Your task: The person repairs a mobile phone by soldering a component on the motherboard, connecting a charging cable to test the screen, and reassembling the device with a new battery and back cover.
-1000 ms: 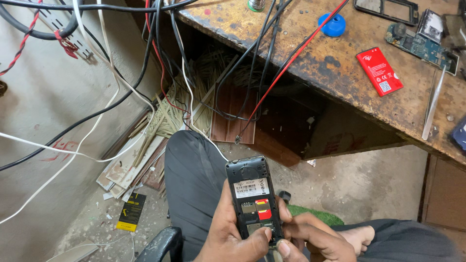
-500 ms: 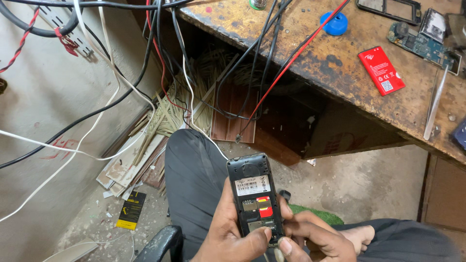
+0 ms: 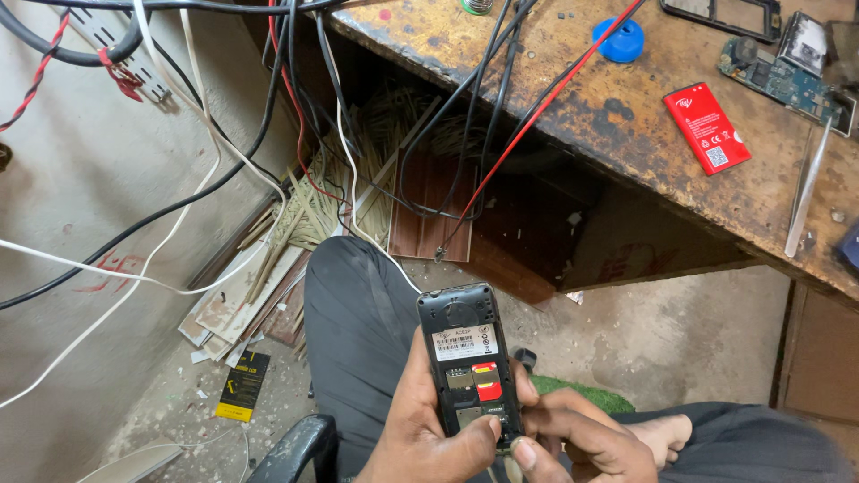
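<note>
Black bar-shaped mobile phone, back cover off [image 3: 469, 367]: held over the lap, long axis pointing away from the person. Left hand [image 3: 429, 438] wraps its left edge; right hand [image 3: 582, 438] fingers pinch its lower right corner, thumb nearest the open slots

open floor [image 3: 662, 331] right of phone [image 3: 470, 371], hanging wires [image 3: 340, 134] (tangled) crowd above, workbench [image 3: 626, 134] overhead

Phone [image 3: 470, 367] between both hands, below workbench [image 3: 626, 134] bearing battery [image 3: 707, 128].
</note>
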